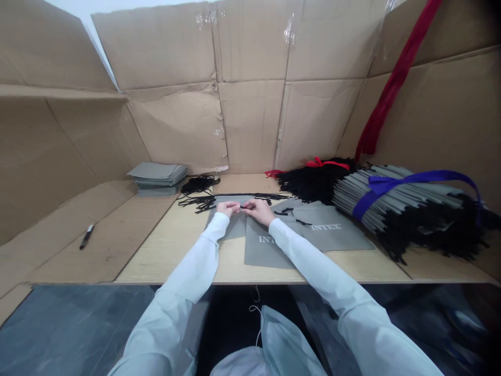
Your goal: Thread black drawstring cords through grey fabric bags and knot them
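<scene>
In the middle of the table, my left hand and my right hand meet with pinched fingers. Both grip a short black cord that shows between the fingertips. Beneath them lies a grey bag, partly hidden by my hands. To the right, grey bags printed INTEX overlap flat on the table, with short black cord ends along their tops. Loose black cords lie in a row just beyond my hands.
A stack of grey sheets and a black cord coil sit back left. A marker lies at left. At right are black cords tied in red and grey bags bundled with purple ribbon. Cardboard walls enclose the table; a red strip hangs right.
</scene>
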Available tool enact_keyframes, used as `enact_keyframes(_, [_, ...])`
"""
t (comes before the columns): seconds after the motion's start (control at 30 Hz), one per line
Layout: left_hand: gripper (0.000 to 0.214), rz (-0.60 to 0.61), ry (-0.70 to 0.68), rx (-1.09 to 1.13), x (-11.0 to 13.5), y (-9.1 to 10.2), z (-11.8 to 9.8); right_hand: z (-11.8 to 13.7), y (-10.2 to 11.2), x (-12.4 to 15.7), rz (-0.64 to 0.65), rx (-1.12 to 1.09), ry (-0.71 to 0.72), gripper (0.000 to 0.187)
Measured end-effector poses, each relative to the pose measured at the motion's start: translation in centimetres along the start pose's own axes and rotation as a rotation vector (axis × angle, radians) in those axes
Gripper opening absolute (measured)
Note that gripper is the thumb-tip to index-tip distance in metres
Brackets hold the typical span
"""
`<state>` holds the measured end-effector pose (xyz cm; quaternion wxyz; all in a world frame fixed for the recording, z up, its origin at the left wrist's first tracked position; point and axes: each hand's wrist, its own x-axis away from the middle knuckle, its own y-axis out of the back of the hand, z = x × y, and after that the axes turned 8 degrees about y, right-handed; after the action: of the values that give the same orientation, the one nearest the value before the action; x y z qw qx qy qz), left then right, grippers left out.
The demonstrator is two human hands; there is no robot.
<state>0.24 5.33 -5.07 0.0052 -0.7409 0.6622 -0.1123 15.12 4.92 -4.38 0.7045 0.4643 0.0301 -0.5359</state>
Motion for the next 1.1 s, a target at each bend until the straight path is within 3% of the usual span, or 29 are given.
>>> enact_keyframes(0.17, [0.009,0.010,0.074,0.159,0.7,-0.4,-0.2,0.0,0.0,0.4,0.049,0.041,-0.085,0.022])
enact_keyframes(0.37, [0.009,0.078,0.216,0.341,1.5,-1.1,0.3,0.2,-0.4,0.6,-0.005,0.052,-0.086,0.025])
enact_keyframes(0.47, [0.011,0.134,0.206,0.362,1.9,-1.6,0.8,0.0,-0.6,0.7,-0.020,0.040,-0.045,0.025])
enact_keyframes(0.63, [0.012,0.118,0.187,0.423,2.1,-2.0,1.0,0.1,-0.7,0.6,-0.053,0.142,-0.068,0.028])
enact_keyframes(0.77, [0.013,0.116,0.109,0.404,2.0,-1.7,0.6,1.2,-0.4,0.5,0.005,0.188,-0.018,0.026])
enact_keyframes(0.93, [0.009,0.012,0.041,0.362,1.5,-2.0,-1.3,2.9,-0.2,-0.3,-0.050,0.141,0.007,0.028])
enact_keyframes(1.1, [0.010,-0.152,-0.002,0.549,0.4,-3.3,-2.6,3.7,-0.6,-1.2,-0.142,0.142,-0.017,0.027])
